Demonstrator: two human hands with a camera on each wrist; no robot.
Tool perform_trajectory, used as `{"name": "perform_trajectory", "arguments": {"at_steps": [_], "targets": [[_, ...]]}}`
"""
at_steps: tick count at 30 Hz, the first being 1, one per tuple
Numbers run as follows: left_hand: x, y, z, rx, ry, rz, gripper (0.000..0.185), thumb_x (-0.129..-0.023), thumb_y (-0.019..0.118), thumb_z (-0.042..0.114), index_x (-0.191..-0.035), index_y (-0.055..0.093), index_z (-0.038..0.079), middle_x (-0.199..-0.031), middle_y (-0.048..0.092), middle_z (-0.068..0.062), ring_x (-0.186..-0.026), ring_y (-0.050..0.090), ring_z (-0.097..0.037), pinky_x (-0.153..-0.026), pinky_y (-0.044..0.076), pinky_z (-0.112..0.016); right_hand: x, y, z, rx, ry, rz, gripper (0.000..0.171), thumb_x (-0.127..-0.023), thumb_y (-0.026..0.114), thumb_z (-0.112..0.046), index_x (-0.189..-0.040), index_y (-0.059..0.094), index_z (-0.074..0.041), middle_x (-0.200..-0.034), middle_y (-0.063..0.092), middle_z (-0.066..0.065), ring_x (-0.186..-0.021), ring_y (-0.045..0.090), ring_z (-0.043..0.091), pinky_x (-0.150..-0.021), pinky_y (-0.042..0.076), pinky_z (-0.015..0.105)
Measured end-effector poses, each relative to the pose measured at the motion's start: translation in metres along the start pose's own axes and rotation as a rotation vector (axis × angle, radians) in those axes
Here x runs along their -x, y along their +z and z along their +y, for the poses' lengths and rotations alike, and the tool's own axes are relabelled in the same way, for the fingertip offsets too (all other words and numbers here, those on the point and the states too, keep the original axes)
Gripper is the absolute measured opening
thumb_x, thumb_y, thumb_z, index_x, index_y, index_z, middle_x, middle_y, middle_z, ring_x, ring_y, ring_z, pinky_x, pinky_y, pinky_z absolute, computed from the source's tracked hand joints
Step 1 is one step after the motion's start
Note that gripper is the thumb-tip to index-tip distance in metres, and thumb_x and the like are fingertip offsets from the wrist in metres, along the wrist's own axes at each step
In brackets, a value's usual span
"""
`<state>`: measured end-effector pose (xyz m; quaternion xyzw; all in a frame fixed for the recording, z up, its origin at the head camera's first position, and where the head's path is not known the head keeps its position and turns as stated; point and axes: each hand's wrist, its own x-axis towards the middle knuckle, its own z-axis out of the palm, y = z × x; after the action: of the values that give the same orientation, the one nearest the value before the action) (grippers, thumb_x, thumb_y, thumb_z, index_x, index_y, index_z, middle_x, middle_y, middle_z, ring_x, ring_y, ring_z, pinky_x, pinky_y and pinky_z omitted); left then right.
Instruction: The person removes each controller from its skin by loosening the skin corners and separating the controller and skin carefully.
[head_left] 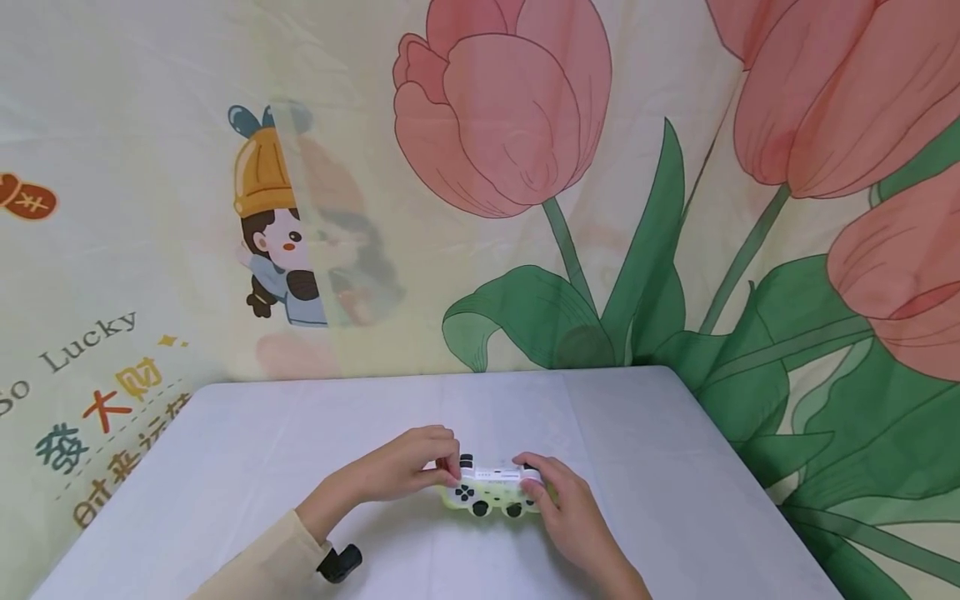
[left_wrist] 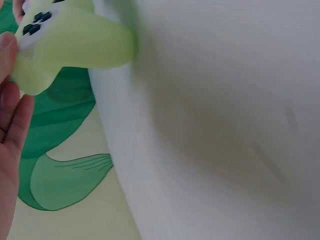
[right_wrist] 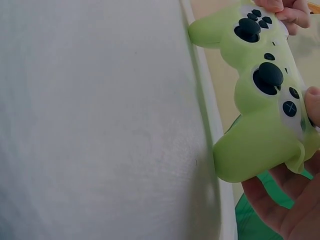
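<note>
The controller (head_left: 491,492) serves as reference for all positions and is found over the white table (head_left: 660,467), between the two hands; whether its underside touches the cloth-like surface cannot be told. A yellow-green cover (right_wrist: 260,145) wraps the grips and much of the face, leaving white patches exposed around the directional buttons (head_left: 465,493) and along the top. The cover's edge hangs in a loose flap (right_wrist: 297,162) at the controller's right-hand end. Two black thumbsticks (right_wrist: 270,74) stand along the side toward the wearer. The left hand (head_left: 416,458) is at the controller's left end, thumb and forefinger pinching the corner beside the directional buttons; whether they take the cover alone or the body as well cannot be told. The right hand (head_left: 558,500) grips the right end, thumb on the face, the other fingers around the back and below. Left of the controller and nearer the wearer are a beige sleeve (head_left: 262,562) and a black device (head_left: 341,564) at the left wrist. Beyond the controller rises a printed backdrop (head_left: 360,50): pink tulips (head_left: 510,108) directly behind and off to the right, a cartoon figure (head_left: 262,179) in a yellow hat to the left, and lettering (head_left: 86,342) farther left.
</note>
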<state>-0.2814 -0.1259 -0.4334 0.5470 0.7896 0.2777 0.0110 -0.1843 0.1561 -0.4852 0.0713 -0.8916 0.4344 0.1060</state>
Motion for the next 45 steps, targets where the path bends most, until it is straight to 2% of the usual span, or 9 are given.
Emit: {"name": "perform_trajectory", "arguments": {"at_steps": [5,8,12,18,25,28,34,41,45], "targets": [[0.004,0.009,-0.008,-0.013,0.049,0.118,0.010,-0.094,0.082,0.023,-0.096,0.073,0.024,-0.095,0.065,0.016,-0.093,0.059,-0.001,-0.080,0.058,-0.033,-0.001,0.001,0.003,-0.004,0.005,0.009,0.034,-0.102,0.071,-0.020,-0.130,0.069,-0.038,-0.128,0.071,-0.007,-0.119,0.066,0.017,-0.102,0.054,0.052],[0.007,0.012,-0.010,-0.014,0.044,0.172,0.013,-0.090,0.086,0.024,-0.099,0.075,0.026,-0.098,0.068,0.018,-0.096,0.061,-0.001,-0.083,0.057,-0.029,-0.001,0.001,0.003,-0.006,-0.003,0.005,0.032,-0.103,0.070,-0.022,-0.131,0.069,-0.038,-0.130,0.071,-0.005,-0.120,0.066,0.020,-0.102,0.054,0.053],[0.011,0.015,-0.013,-0.021,0.037,0.231,0.018,-0.087,0.088,0.026,-0.100,0.076,0.026,-0.100,0.071,0.019,-0.098,0.064,0.000,-0.087,0.055,-0.022,-0.001,0.000,0.004,0.002,-0.007,-0.001,0.030,-0.104,0.068,-0.025,-0.133,0.069,-0.034,-0.133,0.070,-0.004,-0.122,0.065,0.020,-0.103,0.054,0.053],[0.011,0.018,-0.016,-0.039,0.089,0.292,0.021,-0.085,0.091,0.022,-0.099,0.075,0.023,-0.100,0.073,0.015,-0.096,0.067,-0.004,-0.087,0.054,-0.021,-0.002,0.000,0.003,0.005,0.006,0.007,0.032,-0.104,0.069,-0.023,-0.134,0.068,-0.033,-0.135,0.069,-0.004,-0.126,0.064,0.022,-0.106,0.052,0.053],[0.007,0.018,-0.014,-0.034,0.110,0.270,0.016,-0.089,0.087,0.019,-0.097,0.073,0.023,-0.098,0.072,0.014,-0.096,0.066,-0.003,-0.087,0.053,-0.019,-0.001,-0.001,0.001,0.004,0.005,0.022,0.032,-0.103,0.069,-0.021,-0.133,0.068,-0.034,-0.137,0.069,-0.004,-0.130,0.064,0.023,-0.107,0.052,0.053],[0.007,0.017,-0.015,-0.024,0.118,0.255,0.015,-0.090,0.085,0.018,-0.097,0.073,0.023,-0.097,0.071,0.014,-0.095,0.065,-0.003,-0.084,0.056,-0.024,-0.001,0.000,0.001,-0.001,0.008,0.020,0.032,-0.104,0.069,-0.021,-0.133,0.068,-0.034,-0.136,0.069,-0.004,-0.129,0.064,0.023,-0.107,0.052,0.053],[0.008,0.015,-0.016,0.026,0.067,0.194,0.008,-0.095,0.080,0.019,-0.097,0.073,0.021,-0.097,0.069,0.016,-0.095,0.063,-0.002,-0.079,0.059,-0.039,-0.001,0.002,0.001,-0.018,0.003,0.013,0.034,-0.105,0.067,-0.023,-0.136,0.067,-0.034,-0.140,0.068,-0.002,-0.133,0.062,0.026,-0.108,0.051,0.055],[0.008,0.013,-0.017,0.069,-0.005,0.132,0.010,-0.096,0.079,0.022,-0.097,0.069,0.024,-0.098,0.068,0.016,-0.094,0.061,-0.002,-0.081,0.058,-0.039,0.001,0.002,0.001,-0.040,0.005,0.008,0.037,-0.105,0.067,-0.023,-0.140,0.065,-0.036,-0.143,0.066,-0.003,-0.138,0.059,0.026,-0.112,0.047,0.057],[0.009,0.012,-0.017,0.079,-0.021,0.101,0.009,-0.098,0.077,0.022,-0.098,0.068,0.024,-0.099,0.067,0.015,-0.094,0.060,-0.002,-0.083,0.057,-0.039,0.000,0.002,0.001,-0.038,0.014,0.002,0.035,-0.105,0.066,-0.026,-0.139,0.065,-0.036,-0.142,0.067,-0.003,-0.137,0.060,0.027,-0.111,0.048,0.057]]}}
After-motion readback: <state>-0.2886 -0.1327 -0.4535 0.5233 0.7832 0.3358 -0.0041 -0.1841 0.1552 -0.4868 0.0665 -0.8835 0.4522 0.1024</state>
